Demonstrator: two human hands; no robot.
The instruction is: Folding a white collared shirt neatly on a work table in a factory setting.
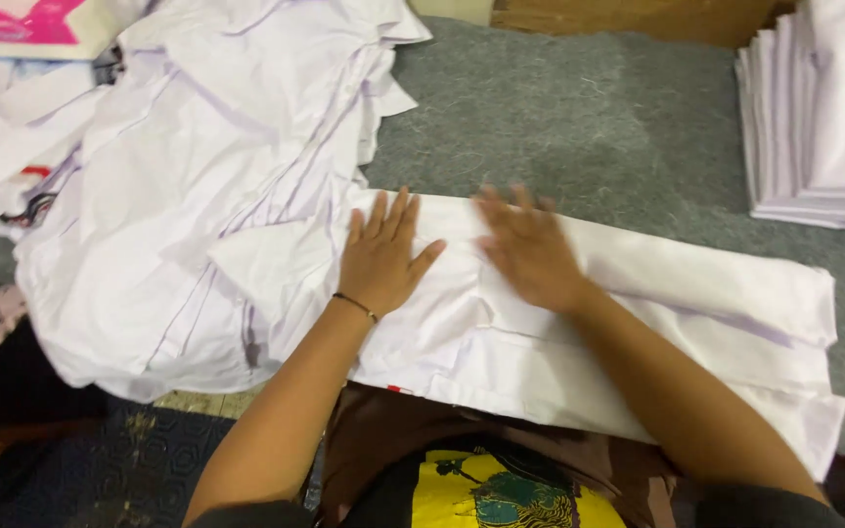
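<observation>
A white garment [696, 323] lies folded lengthwise into a long strip across the grey felt-covered table [579, 108]. My left hand [380, 256] rests flat on its left part, fingers spread, a thin dark band on the wrist. My right hand [528, 246] lies flat on the cloth just to the right, blurred by motion, palm down. Neither hand grips anything.
A loose heap of white garments [207, 166] with faint purple lines covers the table's left side. A neat stack of folded white cloth [819, 108] stands at the far right. A pink and white object [26, 24] sits at the top left corner.
</observation>
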